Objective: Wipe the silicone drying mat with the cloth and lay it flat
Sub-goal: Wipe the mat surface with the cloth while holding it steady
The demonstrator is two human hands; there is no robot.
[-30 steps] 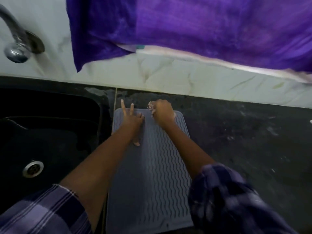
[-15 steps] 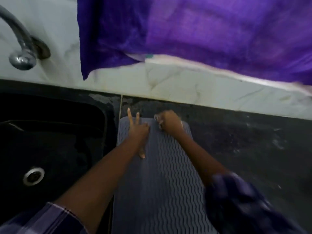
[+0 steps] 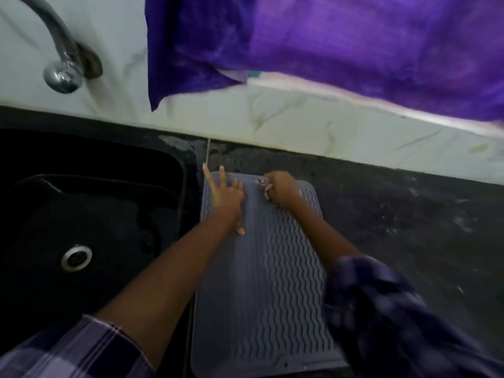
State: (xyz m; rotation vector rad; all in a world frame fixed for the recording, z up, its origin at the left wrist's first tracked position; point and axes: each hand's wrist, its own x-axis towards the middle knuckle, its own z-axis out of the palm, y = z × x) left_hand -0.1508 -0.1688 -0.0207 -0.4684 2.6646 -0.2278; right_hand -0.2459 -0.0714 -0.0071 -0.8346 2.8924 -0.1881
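Observation:
A grey silicone drying mat [image 3: 270,290] with wavy ridges lies flat on the dark counter, just right of the sink. My left hand [image 3: 225,199] presses down on its far left part, fingers spread, two of them reaching past the far edge. My right hand [image 3: 281,188] is bunched at the mat's far edge. It grips a small crumpled cloth [image 3: 262,182], of which only a pale patterned bit shows between the fingers.
A black sink [image 3: 90,214] with a metal drain [image 3: 76,257] fills the left side. A chrome tap [image 3: 61,61] sticks out of the white marble wall above it. A purple towel [image 3: 327,42] hangs over a ledge at the top. Dark counter [image 3: 409,227] stretches right of the mat.
Both hands stay at the mat's far end. The right hand with the cloth has shifted only slightly along the far edge. The camera view has moved a little.

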